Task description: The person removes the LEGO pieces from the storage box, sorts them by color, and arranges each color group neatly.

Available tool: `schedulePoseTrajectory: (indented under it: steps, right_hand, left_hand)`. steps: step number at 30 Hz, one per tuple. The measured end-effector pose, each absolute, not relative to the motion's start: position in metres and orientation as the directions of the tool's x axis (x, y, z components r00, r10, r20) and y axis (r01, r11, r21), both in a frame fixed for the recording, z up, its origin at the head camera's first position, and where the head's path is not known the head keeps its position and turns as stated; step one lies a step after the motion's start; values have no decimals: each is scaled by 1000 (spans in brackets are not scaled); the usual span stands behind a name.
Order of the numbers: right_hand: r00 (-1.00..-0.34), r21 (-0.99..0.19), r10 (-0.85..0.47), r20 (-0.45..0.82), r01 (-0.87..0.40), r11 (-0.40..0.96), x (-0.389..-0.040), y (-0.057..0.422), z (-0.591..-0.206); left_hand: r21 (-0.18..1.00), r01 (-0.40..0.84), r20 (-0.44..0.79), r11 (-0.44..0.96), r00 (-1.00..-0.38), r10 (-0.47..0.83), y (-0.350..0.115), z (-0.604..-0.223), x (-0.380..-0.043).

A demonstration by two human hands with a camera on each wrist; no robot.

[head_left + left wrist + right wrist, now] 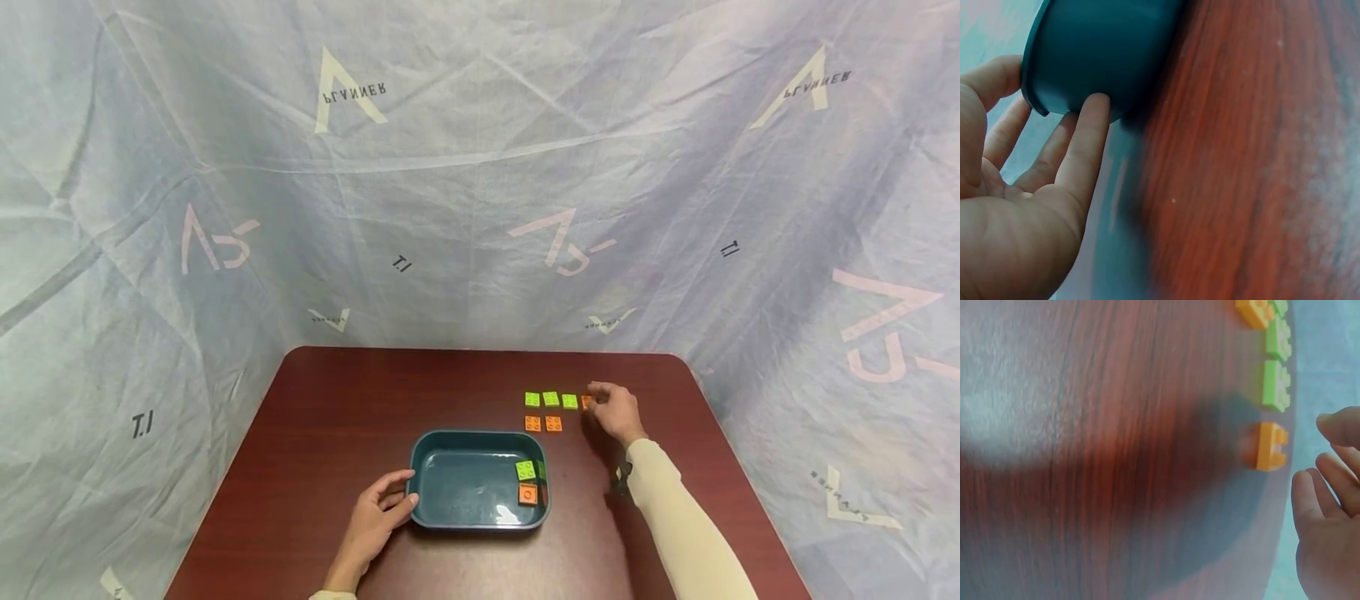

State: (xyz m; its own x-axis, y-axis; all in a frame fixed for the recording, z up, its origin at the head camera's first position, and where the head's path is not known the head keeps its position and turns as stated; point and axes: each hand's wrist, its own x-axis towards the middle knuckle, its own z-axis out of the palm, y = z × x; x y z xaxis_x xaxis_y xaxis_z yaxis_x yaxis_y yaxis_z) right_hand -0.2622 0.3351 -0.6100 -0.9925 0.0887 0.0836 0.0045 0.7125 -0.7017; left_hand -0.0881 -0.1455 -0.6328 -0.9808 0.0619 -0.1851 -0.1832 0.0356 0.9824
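A dark teal tray [480, 527] rests on the table. My left hand [378, 512] grips its left end, thumb at the rim and other fingers against the outer wall [1110, 50]. Inside the tray lie a green toy brick [525, 471] and an orange brick [528, 495], at the right end. My right hand [617, 410] is over the far right of the table, beside an orange brick [1269, 447] at the end of a row. In the right wrist view its fingers are spread and apart from that brick.
Green bricks [551, 399] continue the far row to the left of the orange one. Two more orange bricks [553, 423] sit in a nearer row, behind the tray. The reddish-brown table [300, 450] has printed cloth [465, 167] hanging around it.
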Motion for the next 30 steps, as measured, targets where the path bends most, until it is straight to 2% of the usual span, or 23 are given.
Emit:
schedulePoseTrajectory:
  steps: [12,30]
  right_hand:
    - [-992,-766,24,121,-78,638,-231,304,-589]
    - [-984,-794,-14,175,-150,589,-210,277,-570]
  left_hand:
    - [987,-161,-163,28,-984,72,-146,-633,-88]
    - [985,-173,-175,28,-983,64,-146,-634,-88]
